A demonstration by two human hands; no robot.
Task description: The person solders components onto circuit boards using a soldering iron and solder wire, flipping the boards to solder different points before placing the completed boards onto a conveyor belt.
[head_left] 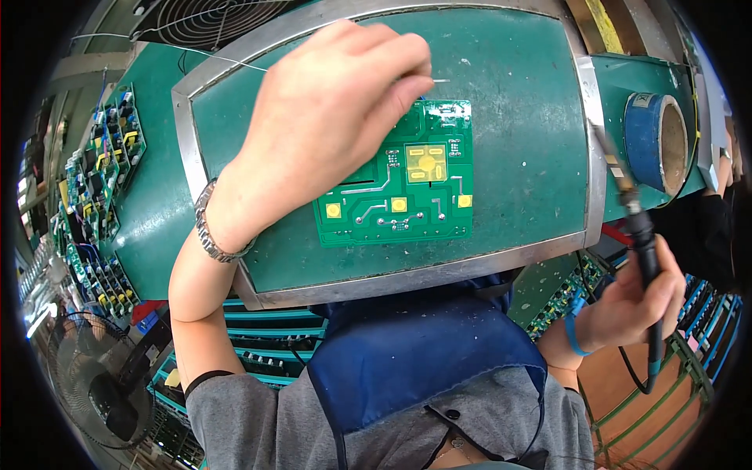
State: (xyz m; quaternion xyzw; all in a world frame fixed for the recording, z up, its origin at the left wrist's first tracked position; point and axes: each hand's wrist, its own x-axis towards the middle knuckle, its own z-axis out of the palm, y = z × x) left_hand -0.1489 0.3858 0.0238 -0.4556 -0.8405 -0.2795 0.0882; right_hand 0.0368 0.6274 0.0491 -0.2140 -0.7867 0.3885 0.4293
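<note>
A green circuit board (368, 229) with yellow pads and silvery solder tracks lies on the green work surface in front of me. My left hand (333, 110) hangs over its far left part, fingers pinched together and hiding that area. Thin solder wire (211, 55) runs in from the far left behind this hand, and a short pale end pokes out past the fingertips. Off to the right, my right hand (638, 301) grips the black handle of a soldering iron (644, 243). The iron points up and away, its tip over the metal frame's right side, apart from the board.
A metal frame (423, 283) edges the work surface. Rows of populated circuit boards (102, 180) stand at the left. A blue roll with a cardboard core (654, 145) sits at the right. There is a black fan grille (211, 19) at the far left and another fan (98, 380) lower left.
</note>
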